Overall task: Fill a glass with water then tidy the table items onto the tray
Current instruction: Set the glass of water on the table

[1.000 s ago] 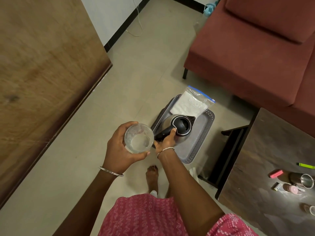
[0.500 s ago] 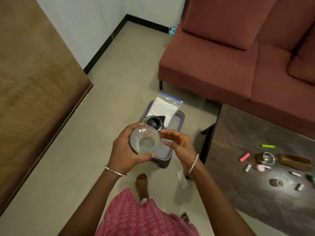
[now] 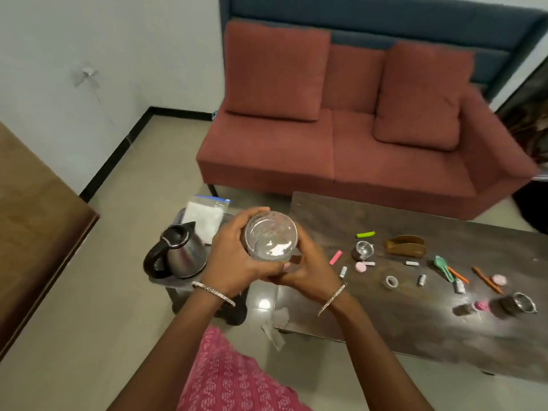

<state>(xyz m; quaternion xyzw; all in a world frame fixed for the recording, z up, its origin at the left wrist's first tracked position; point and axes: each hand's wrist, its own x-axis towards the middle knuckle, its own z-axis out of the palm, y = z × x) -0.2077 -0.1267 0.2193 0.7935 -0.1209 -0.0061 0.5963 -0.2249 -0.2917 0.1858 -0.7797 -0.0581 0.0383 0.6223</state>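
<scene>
Beige floor tiles fill the near ground, with a scrap of paper [image 3: 274, 332] lying by the corner of the dark wooden coffee table [image 3: 385, 315]. Just above the pink patterned garment [image 3: 237, 381], both bangled wrists reach forward. The left hand [image 3: 234, 256] wraps its fingers around the left wall of the clear glass [image 3: 271, 237], and the right hand [image 3: 308, 268] cups it from the right and underneath. The glass is held up in the air between the tray and the table's near-left corner, mouth up, with water showing in its lower part.

To the left, a steel electric kettle [image 3: 181, 253] stands on the grey tray [image 3: 170, 282], which sits on a low dark stand. A zip bag of white material [image 3: 207, 218] lies behind the kettle. Further right, the table carries scattered small things: a pink eraser [image 3: 335, 257], a green highlighter [image 3: 365, 234], a roll of tape [image 3: 391, 281], a teal spoon [image 3: 443, 266], orange pencils [image 3: 486, 278] and small steel cups [image 3: 519, 302]. A red sofa [image 3: 355, 143] stands against the far wall.

The main risk is probably a spill. With both hands taken up, any tilt while lowering the glass would slop water over the table or floor. The tray looks crowded, so the glass could knock the kettle or land on the rim. Small round items may roll off when gathered.
</scene>
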